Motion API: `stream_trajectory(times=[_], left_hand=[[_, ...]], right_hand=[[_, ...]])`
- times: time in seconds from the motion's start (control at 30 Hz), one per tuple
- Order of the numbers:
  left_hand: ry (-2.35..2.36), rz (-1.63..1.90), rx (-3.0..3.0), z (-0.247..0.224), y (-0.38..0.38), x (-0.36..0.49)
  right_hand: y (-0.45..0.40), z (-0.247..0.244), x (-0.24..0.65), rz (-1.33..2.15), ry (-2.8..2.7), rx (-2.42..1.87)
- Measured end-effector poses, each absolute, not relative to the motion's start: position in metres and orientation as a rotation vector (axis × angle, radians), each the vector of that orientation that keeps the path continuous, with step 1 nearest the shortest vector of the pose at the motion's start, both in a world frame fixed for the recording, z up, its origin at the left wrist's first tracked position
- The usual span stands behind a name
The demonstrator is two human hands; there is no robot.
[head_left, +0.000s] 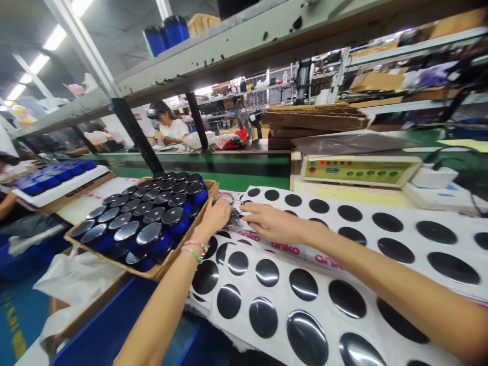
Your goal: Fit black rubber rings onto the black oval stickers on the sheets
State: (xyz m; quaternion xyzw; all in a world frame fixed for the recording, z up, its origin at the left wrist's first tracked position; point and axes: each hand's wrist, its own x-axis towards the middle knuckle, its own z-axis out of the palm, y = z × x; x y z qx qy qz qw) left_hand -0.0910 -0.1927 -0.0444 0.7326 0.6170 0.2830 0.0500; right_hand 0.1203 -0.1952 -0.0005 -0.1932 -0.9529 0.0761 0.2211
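My left hand (217, 216), with beaded bracelets at the wrist, is closed beside the right edge of a cardboard tray (162, 274). Its fingertips meet a shiny, partly see-through round thing (235, 209) whose kind I cannot make out. From the right, my right hand (269, 221) reaches toward the same thing with fingers stretched and a little apart. Blue cylinders with glossy black tops (154, 213) stand in rows in the tray. Under and around my hands lie white sheets of round black stickers (265, 272), some overlapping, over a surface printed with pink lettering (284, 248).
A control box (354, 172) with lit buttons stands at the back right, near stacked flat cardboard (316, 119). Overhead runs a metal shelf (229, 48) holding blue cylinders (166, 35). More cylinders fill a tray (57, 175) at left. A co-worker (171, 124) sits across the green belt (251, 173).
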Motion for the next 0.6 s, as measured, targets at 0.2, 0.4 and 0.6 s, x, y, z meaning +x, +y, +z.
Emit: stream_trajectory(times=[0.2,0.4,0.6], left_hand=[[2.032,0.706,2.563,-0.037,-0.21,-0.076],[2.324,0.654,2.282,-0.026,-0.195,-0.085],[2.369,0.761,2.046,0.002,-0.195,-0.107]], right_hand=[[-0.239,0.032,0.31,0.269,-2.653,-1.342],[-0.318,-0.012,0.428,0.649,-2.222,-2.243],[-0.341,-0.057,0.437,0.584,-2.15,-2.161]])
